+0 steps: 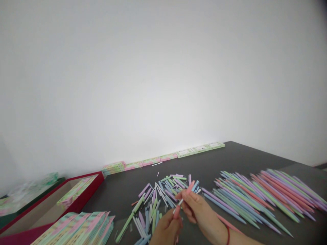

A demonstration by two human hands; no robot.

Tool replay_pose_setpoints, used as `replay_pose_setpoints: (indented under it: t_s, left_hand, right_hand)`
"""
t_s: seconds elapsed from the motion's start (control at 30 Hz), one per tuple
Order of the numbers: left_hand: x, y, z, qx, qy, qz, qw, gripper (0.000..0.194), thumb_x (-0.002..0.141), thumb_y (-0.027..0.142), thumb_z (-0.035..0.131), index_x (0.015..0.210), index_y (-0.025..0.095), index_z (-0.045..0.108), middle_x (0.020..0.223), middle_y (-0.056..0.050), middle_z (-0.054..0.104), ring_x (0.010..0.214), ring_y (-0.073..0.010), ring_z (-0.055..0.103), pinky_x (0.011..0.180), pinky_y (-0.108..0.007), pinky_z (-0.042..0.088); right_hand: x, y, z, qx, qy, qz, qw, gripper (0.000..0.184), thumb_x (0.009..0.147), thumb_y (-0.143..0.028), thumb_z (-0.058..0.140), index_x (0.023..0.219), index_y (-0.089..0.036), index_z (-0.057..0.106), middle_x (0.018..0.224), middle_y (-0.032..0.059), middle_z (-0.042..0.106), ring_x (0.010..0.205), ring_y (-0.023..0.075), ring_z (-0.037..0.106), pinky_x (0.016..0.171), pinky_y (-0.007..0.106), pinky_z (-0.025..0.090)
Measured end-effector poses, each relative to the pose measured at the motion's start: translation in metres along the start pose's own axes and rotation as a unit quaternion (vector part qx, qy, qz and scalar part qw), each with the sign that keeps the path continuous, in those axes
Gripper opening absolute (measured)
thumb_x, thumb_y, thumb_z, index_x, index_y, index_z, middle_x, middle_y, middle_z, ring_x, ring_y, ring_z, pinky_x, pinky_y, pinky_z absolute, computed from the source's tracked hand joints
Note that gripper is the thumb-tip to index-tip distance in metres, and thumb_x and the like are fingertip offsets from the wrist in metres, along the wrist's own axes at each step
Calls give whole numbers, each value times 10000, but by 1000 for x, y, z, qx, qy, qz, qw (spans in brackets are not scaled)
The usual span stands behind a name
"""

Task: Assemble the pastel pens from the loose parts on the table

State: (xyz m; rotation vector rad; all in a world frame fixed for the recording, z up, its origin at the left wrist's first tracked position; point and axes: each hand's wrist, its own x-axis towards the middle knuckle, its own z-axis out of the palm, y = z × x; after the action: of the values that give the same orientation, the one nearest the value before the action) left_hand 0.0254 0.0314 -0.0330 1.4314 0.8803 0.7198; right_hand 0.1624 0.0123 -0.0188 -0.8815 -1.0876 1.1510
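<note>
Right hand [198, 209] gripping pink pen barrel [189, 187] in fingers; left hand [166, 231] closed on second pink barrel [176, 212]; white refill [180, 202] between; loose pastel pen parts [163, 200] just beside, on dark surface [230, 160].

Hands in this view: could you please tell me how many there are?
2: the left hand at bottom centre, and the right hand just beside it, wearing a red cord bracelet.

The head-worn camera looks forward and down at the dark table [230, 158].
</note>
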Motion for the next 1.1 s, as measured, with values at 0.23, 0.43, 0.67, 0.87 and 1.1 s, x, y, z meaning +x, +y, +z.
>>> replay_pose_setpoints:
  t_s: [0.23, 0.43, 0.67, 0.87, 1.1]
  left_hand:
    - [-7, 21, -15, 122, 46, 91, 987, 261, 789, 409, 560, 593, 238, 585, 562, 23, 514, 575, -168, 454, 567, -240, 336]
    - [-10, 29, -17, 237, 38, 91, 966, 202, 816, 386, 543, 693, 267, 650, 616, -15, 609, 595, -199, 522, 583, -250, 327]
    - [-15, 29, -3, 221, 30, 116, 968, 151, 818, 320, 538, 841, 245, 668, 719, -53, 667, 728, -252, 600, 668, -276, 347]
    - [-10, 2, 7, 293, 78, 151, 941, 147, 856, 298, 467, 793, 245, 589, 540, 22, 562, 492, -174, 510, 554, -253, 310]
    - [-9, -5, 6, 284, 64, 175, 940, 155, 857, 285, 466, 861, 226, 609, 657, -6, 636, 570, -166, 555, 561, -231, 340]
  right_hand:
    - [1, 2, -17, 138, 63, 35, 988, 392, 744, -536, 623, 741, -149, 554, 550, -67, 370, 442, 57, 275, 396, 182, 210]
    - [-8, 2, -9, 14, 8, -5, 1000, 436, 826, -544, 512, 797, -124, 627, 513, -53, 429, 407, 60, 330, 399, 190, 250]
    - [-16, 24, -6, -84, -49, -18, 995, 425, 811, -544, 532, 942, -181, 708, 695, 11, 563, 475, 83, 387, 438, 211, 299]
    - [-19, 31, -8, -72, -54, -12, 996, 466, 821, -567, 504, 1059, -208, 682, 847, 48, 613, 502, 91, 414, 450, 219, 341]
    - [-24, 40, -12, -75, -69, -3, 995, 418, 866, -503, 482, 1116, -215, 651, 825, 46, 610, 525, 105, 451, 481, 235, 375]
